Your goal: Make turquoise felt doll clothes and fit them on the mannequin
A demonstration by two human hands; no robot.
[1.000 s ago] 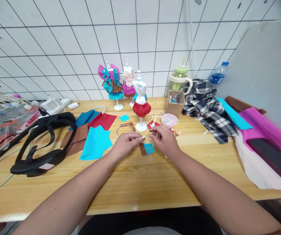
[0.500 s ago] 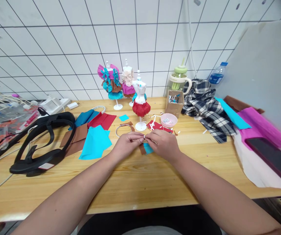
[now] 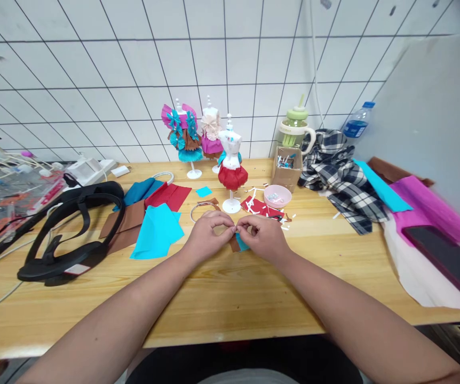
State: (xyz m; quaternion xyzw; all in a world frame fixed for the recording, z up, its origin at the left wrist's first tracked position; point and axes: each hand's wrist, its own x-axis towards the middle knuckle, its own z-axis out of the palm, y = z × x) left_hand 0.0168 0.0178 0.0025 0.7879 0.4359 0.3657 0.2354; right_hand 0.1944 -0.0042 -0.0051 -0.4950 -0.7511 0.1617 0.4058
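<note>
My left hand (image 3: 211, 238) and my right hand (image 3: 265, 234) meet over the table, thumbs and index fingertips pinched together. Whatever sits between the fingertips is too small to name. Just below them lie a small blue paper piece (image 3: 242, 242) and a brown paper piece (image 3: 234, 244), partly hidden by my right hand. Behind my hands stands a small white dress form (image 3: 230, 149) on a round base, with a puffy red paper skirt (image 3: 232, 177). A roll of tape or ring (image 3: 192, 212) lies beyond my left hand.
Two dressed forms (image 3: 185, 136) stand at the back. Right of centre are a pink bowl (image 3: 277, 197), a cardboard box (image 3: 286, 172) and a green-lidded jug (image 3: 295, 130). Bright blue paper (image 3: 156, 234) and a black headset (image 3: 73, 234) lie left; a phone (image 3: 446, 258) lies right.
My fingers have shifted slightly and are more curled and arched, with the fingertips still together. The whole view has moved a little; objects on the table stay in place.
</note>
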